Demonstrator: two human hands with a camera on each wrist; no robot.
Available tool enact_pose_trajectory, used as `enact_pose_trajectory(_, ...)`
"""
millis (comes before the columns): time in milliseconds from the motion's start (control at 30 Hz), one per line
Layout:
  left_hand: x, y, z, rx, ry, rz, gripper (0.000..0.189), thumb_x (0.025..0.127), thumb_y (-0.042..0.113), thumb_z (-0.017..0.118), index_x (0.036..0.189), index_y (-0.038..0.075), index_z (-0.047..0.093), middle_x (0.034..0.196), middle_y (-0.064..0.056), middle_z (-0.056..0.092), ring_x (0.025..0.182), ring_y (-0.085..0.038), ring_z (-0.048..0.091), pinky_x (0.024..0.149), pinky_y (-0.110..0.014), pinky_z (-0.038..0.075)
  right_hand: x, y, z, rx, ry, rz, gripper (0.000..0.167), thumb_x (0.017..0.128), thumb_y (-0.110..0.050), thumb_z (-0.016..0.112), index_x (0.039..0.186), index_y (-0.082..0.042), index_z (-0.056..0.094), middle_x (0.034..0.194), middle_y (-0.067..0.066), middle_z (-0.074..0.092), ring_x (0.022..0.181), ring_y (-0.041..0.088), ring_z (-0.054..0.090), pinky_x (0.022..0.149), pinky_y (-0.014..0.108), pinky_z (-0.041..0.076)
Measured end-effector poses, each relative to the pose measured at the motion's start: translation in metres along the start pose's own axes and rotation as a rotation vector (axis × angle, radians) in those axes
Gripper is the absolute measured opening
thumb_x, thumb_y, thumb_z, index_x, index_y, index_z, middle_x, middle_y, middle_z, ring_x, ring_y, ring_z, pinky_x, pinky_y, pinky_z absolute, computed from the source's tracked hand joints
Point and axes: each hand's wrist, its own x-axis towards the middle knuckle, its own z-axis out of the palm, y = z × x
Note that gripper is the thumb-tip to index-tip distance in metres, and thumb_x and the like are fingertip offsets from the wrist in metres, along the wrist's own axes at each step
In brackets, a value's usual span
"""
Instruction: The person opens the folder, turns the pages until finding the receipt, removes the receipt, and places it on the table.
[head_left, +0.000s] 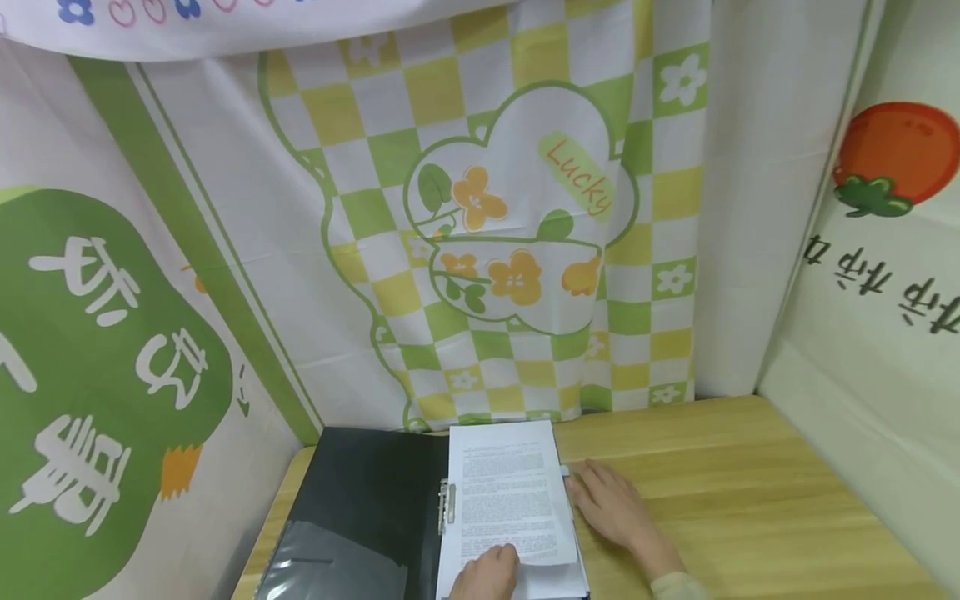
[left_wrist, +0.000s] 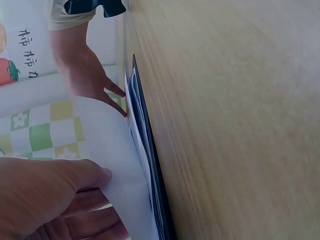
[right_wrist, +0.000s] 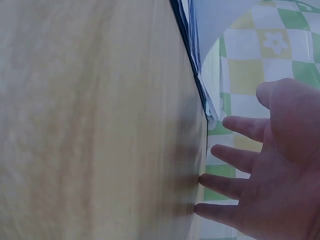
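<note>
A black folder [head_left: 375,475] lies spread on the table, with a stack of printed sheets under a metal clip [head_left: 446,506] on its right side. My left hand [head_left: 489,575] pinches the lower part of the top sheet [head_left: 513,500] between thumb and fingers. In the left wrist view that sheet [left_wrist: 112,140] bows up off the pages below. To the right of the stack is my right hand [head_left: 611,507], palm down. Its fingers [right_wrist: 232,157] are straight and spread, with the fingertips at the tabletop and the index finger near the page edges.
A clear plastic pocket [head_left: 330,562] covers the lower part of the folder's left cover. A small pale tab [head_left: 565,471] sticks out from the stack's right edge. Printed fabric [head_left: 525,358] hangs behind the wooden table [head_left: 750,500], with more fabric at both sides.
</note>
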Motion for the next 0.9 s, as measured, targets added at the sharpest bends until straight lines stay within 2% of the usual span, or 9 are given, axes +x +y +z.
enact_pose_trajectory(100, 0.0, 0.003, -0.003, -0.016, 0.033, -0.03, 0.01, 0.095, 0.01, 0.075, 0.092, 0.01, 0.065, 0.073, 0.0, 0.058, 0.06, -0.013, 0.062, 0.052, -0.028, 0.052, 0.003, 0.0, -0.001, -0.002, 0.005, 0.004, 0.051, 0.115, -0.039, 0.044, 0.15, -0.004, 0.056, 0.158, 0.029, 0.046, 0.147, 0.053, 0.039, 0.12, 0.072, 0.026)
enact_pose_trajectory(233, 0.0, 0.005, -0.002, -0.068, 0.085, -0.086, 0.015, 0.096, 0.01, 0.074, 0.087, 0.011, 0.062, 0.069, 0.0, 0.057, 0.056, -0.017, 0.062, 0.049, -0.032, 0.05, 0.005, -0.003, -0.003, -0.006, 0.032, -0.001, 0.051, 0.115, -0.038, 0.043, 0.15, -0.003, 0.055, 0.158, 0.028, 0.046, 0.146, 0.051, 0.041, 0.121, 0.07, 0.027)
enact_pose_trajectory(333, -0.001, 0.006, -0.001, -0.087, 0.163, -0.106, 0.02, 0.093, 0.009, 0.077, 0.083, 0.013, 0.06, 0.064, 0.002, 0.056, 0.051, -0.017, 0.058, 0.045, -0.031, 0.046, 0.007, -0.006, -0.006, -0.011, 0.043, -0.006, 0.052, 0.115, -0.038, 0.042, 0.15, -0.001, 0.054, 0.158, 0.028, 0.046, 0.146, 0.051, 0.042, 0.122, 0.068, 0.027)
enact_pose_trajectory(533, -0.005, 0.002, -0.003, -0.105, 0.351, -0.078, 0.025, 0.084, 0.008, 0.077, 0.078, 0.017, 0.054, 0.057, 0.01, 0.047, 0.044, -0.005, 0.04, 0.039, -0.023, 0.032, 0.009, -0.007, -0.009, -0.013, 0.041, -0.015, 0.052, 0.115, -0.038, 0.043, 0.15, -0.001, 0.054, 0.158, 0.028, 0.045, 0.146, 0.051, 0.041, 0.122, 0.068, 0.026)
enact_pose_trajectory(667, -0.008, -0.003, -0.006, -0.166, 0.427, -0.095, 0.024, 0.08, 0.011, 0.074, 0.077, 0.019, 0.051, 0.058, 0.013, 0.044, 0.047, -0.002, 0.034, 0.041, -0.021, 0.029, 0.008, -0.007, -0.01, -0.013, 0.038, -0.016, 0.053, 0.115, -0.04, 0.041, 0.151, -0.003, 0.054, 0.159, 0.028, 0.045, 0.147, 0.051, 0.041, 0.122, 0.069, 0.026)
enact_pose_trajectory(767, -0.011, -0.006, -0.009, -0.218, 0.463, -0.144, 0.024, 0.079, 0.013, 0.073, 0.077, 0.02, 0.051, 0.06, 0.012, 0.049, 0.048, -0.002, 0.036, 0.042, -0.022, 0.031, 0.006, -0.008, -0.009, -0.016, 0.028, -0.013, 0.054, 0.116, -0.041, 0.041, 0.151, -0.003, 0.054, 0.159, 0.028, 0.045, 0.147, 0.051, 0.04, 0.121, 0.07, 0.026)
enact_pose_trajectory(900, -0.016, -0.01, -0.014, -0.275, 0.515, -0.222, 0.026, 0.078, 0.014, 0.074, 0.076, 0.02, 0.049, 0.065, 0.01, 0.057, 0.052, -0.002, 0.049, 0.044, -0.024, 0.038, 0.004, -0.008, -0.008, -0.015, 0.013, -0.002, 0.053, 0.116, -0.04, 0.041, 0.152, -0.003, 0.053, 0.158, 0.028, 0.045, 0.147, 0.052, 0.04, 0.121, 0.071, 0.025)
